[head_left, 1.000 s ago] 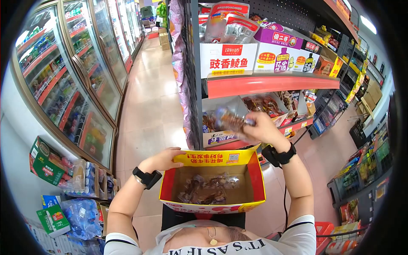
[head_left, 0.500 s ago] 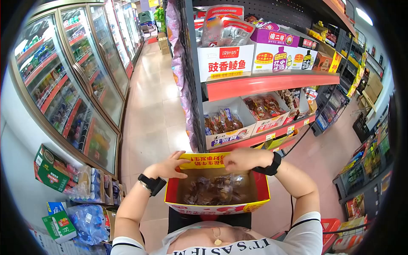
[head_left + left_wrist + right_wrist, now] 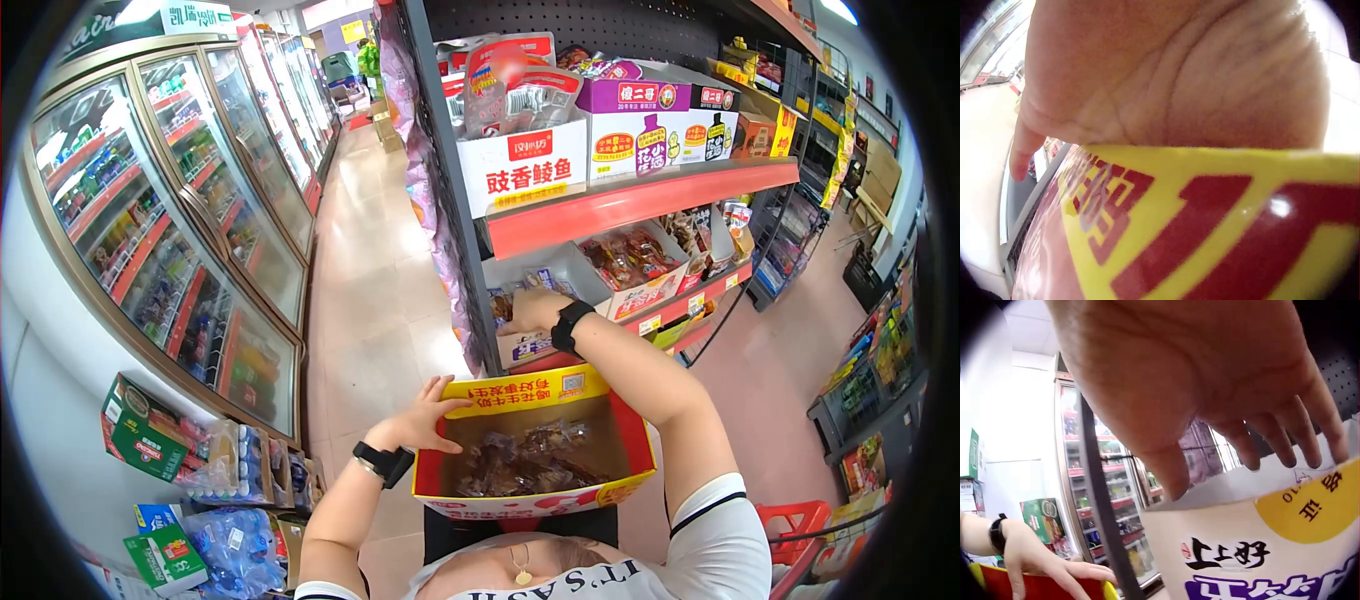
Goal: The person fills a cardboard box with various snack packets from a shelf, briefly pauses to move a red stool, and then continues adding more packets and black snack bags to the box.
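Note:
The yellow and red box (image 3: 545, 386) stands in front of the person's torso, with dark clear-wrapped packets (image 3: 520, 465) lying inside. At its back left corner, the left hand (image 3: 425, 418) rests with fingers spread; its palm (image 3: 1172, 75) lies against the yellow flap (image 3: 1222, 187) in the left wrist view. The right hand (image 3: 535, 312) is over the left carton (image 3: 530, 348) on the lower shelf. In the right wrist view this hand (image 3: 1191, 381) has its fingers pointing down behind the carton's front wall (image 3: 1222, 531), spread apart. No packet shows between them; the fingertips are partly hidden.
A neighbouring carton of red packets (image 3: 630, 258) is right of the reached-into one. The red-edged upper shelf (image 3: 645, 203) overhangs it, holding white and purple boxes. Glass-door fridges (image 3: 150, 230) line the left, drink packs (image 3: 235, 545) stand below them, and a red basket (image 3: 795, 530) is lower right.
The right hand has gone from the shelf to the box, then back to the shelf carton. More packets lie in the box and fewer in the carton. The left hand has stayed at the box.

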`<action>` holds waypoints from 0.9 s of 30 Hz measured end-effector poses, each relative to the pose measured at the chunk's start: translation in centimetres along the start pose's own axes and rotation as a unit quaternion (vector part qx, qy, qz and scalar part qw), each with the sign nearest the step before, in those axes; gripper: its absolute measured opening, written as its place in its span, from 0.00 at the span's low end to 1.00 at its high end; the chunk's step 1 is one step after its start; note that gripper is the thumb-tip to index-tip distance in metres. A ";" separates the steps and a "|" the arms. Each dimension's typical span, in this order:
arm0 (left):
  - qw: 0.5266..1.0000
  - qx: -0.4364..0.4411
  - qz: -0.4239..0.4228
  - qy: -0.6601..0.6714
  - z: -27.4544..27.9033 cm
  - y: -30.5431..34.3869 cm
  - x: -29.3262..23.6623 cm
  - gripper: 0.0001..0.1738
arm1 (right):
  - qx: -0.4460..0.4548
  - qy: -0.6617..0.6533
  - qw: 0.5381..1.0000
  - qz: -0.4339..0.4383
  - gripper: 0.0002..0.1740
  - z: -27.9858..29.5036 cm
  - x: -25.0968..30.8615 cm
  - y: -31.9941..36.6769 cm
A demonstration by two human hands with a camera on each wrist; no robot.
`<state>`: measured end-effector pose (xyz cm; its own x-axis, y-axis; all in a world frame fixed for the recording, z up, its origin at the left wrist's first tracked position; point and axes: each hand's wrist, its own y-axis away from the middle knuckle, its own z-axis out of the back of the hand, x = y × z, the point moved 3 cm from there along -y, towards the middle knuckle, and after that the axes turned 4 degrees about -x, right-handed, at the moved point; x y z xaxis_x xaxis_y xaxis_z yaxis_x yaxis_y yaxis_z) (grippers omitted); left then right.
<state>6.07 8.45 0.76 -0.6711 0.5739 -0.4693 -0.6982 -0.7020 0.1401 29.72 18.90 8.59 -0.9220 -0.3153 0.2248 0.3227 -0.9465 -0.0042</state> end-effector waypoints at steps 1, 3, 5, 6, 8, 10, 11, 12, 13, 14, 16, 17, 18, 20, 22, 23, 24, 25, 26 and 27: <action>1.000 -0.002 -0.003 -0.001 -0.1 0.0 -0.1 0.46 | 0.076 0.031 0.996 -0.017 0.44 -0.9 0.0 -0.8; 1.000 -0.001 -0.003 -0.004 -0.1 0.1 -0.2 0.45 | 0.223 0.021 0.974 -0.042 0.45 -0.6 0.3 -0.8; 1.000 -0.006 -0.006 0.000 -0.2 0.1 0.0 0.45 | 0.242 0.039 0.966 -0.078 0.40 -5.2 -2.9 -4.1; 1.000 -0.010 -0.010 0.007 -0.2 0.1 0.0 0.45 | 0.264 0.056 0.956 -0.115 0.36 -5.7 -2.8 -4.0; 1.000 -0.009 -0.010 0.009 -0.1 0.1 0.0 0.45 | 0.193 0.048 0.947 -0.251 0.38 -6.3 -3.3 -3.5; 1.000 -0.009 -0.010 0.013 -0.2 0.1 0.0 0.45 | 0.221 0.021 0.953 -0.205 0.40 -4.9 -2.6 -2.9; 1.000 -0.012 -0.011 0.021 -0.4 0.1 0.1 0.45 | 0.313 0.032 0.935 -0.165 0.40 -4.0 -2.1 -2.9; 0.999 -0.015 -0.013 0.027 -0.3 0.1 0.1 0.45 | 0.313 0.031 0.935 -0.165 0.40 -4.1 -1.6 -2.5; 0.999 -0.014 -0.013 0.028 -0.3 0.1 0.1 0.45 | 0.211 0.005 0.954 -0.212 0.38 -3.9 -1.4 -2.1; 1.000 -0.014 -0.009 0.025 -0.4 0.0 0.1 0.45 | 0.106 -0.021 0.960 -0.259 0.35 -3.5 -1.6 -1.6; 1.000 -0.012 -0.004 0.023 -0.5 0.0 0.1 0.45 | 0.080 -0.037 0.970 -0.226 0.34 -3.2 -1.5 -0.9; 1.000 -0.014 -0.006 0.025 -0.5 0.0 0.1 0.45 | 0.052 -0.052 0.979 -0.192 0.34 -3.0 -1.5 -0.7; 0.999 -0.017 -0.009 0.027 -0.5 -0.1 0.1 0.45 | 0.053 -0.053 0.978 -0.194 0.34 -3.1 -1.7 -0.5; 0.999 -0.016 -0.007 0.027 -0.4 0.0 0.0 0.45 | -0.004 -0.057 0.991 -0.120 0.37 -3.1 -1.9 -0.7; 1.000 -0.014 -0.004 0.027 -0.5 -0.1 0.1 0.44 | -0.018 -0.059 0.995 -0.082 0.34 -4.4 -2.6 -2.0; 0.999 -0.018 -0.009 0.027 -0.6 -0.1 0.3 0.44 | -0.032 -0.060 0.997 -0.043 0.31 -5.1 -3.0 -2.6; 0.999 -0.022 -0.013 0.027 -0.5 -0.1 0.3 0.44 | -0.032 -0.061 0.997 -0.044 0.31 -4.7 -2.7 -2.2; 0.999 -0.021 -0.013 0.027 -0.5 -0.2 0.3 0.44 | -0.053 -0.055 0.996 -0.036 0.26 -4.2 -2.3 -1.8; 0.999 -0.020 -0.012 0.024 -0.5 -0.1 0.3 0.44 | -0.073 -0.049 0.996 -0.028 0.22 -3.7 -1.9 -1.5; 1.000 -0.020 -0.010 0.022 -0.5 -0.1 0.2 0.44 | -0.073 -0.050 0.996 -0.028 0.22 -3.9 -2.1 -1.6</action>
<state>6.09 8.46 0.23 -0.6450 0.5697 -0.5094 -0.7006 -0.7070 0.0964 30.28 20.80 4.29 -0.9098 -0.2595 0.3240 0.2293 -0.9648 -0.1288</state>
